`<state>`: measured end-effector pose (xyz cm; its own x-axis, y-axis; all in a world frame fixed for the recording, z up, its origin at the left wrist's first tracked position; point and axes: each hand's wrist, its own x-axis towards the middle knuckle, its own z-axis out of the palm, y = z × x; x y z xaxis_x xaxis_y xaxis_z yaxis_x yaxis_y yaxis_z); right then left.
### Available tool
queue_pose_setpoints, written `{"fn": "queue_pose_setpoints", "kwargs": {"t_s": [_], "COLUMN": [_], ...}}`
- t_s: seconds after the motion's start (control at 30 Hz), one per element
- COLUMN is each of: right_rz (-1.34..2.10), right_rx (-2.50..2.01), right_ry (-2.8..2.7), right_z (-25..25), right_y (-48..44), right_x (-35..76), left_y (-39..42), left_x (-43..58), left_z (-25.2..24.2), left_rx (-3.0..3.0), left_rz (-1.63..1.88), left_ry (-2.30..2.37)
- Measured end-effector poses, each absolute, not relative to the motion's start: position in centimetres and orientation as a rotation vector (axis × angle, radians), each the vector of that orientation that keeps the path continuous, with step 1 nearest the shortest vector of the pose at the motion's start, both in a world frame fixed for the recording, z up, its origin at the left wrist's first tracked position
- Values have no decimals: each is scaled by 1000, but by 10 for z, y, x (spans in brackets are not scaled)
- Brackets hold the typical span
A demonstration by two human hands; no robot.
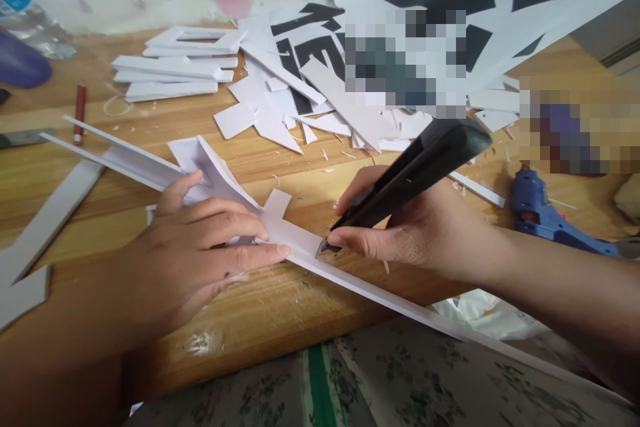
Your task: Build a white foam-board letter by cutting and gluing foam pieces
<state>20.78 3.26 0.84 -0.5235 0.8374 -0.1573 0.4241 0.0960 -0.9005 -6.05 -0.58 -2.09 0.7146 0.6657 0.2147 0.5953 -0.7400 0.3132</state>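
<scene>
My left hand (210, 247) lies with fingers spread over a white foam-board piece (295, 235), pressing it and a long white strip (370, 290) to the table. Upright white walls rise from the piece beyond my left fingers. In my right hand (400, 227) is a black utility knife (405, 177), its blade tip touching the white piece near the strip, just right of my left fingertips. The strip runs down to the lower right, past the table edge and below my right forearm.
Cut white pieces (175, 67) are stacked at the back left, beside a red pencil (79, 113). Sheets with black shapes (500, 0) lie at the back. A blue glue gun (535, 203) rests at the right, a bottle (35, 20) at the far left. The front table edge (225, 367) is near.
</scene>
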Motion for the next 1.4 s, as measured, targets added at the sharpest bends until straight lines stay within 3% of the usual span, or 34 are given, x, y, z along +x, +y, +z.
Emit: {"fn": "queue_pose_setpoints", "kwargs": {"t_s": [0.53,1.07,1.13,1.27,1.4], "right_rz": [1331,1241,1022,229,-20], "right_rx": [-1251,-1149,-1143,-968,-840], "right_ry": [-1990,-1894,-1935,-2325,-2772], "right_z": [13,47,47,31,2], "right_y": [30,25,29,39,43], "right_x": [203,216,223,240,246], "left_y": [-8,-10,-10,-11,-11], "left_x": [-57,-57,-57,-59,-60], "left_z": [-14,-13,-13,-15,-17], "left_rx": [2670,2732,2730,2747,2760], "left_rz": [389,377,400,420,386], "left_ry": [1021,1015,994,987,1005]}}
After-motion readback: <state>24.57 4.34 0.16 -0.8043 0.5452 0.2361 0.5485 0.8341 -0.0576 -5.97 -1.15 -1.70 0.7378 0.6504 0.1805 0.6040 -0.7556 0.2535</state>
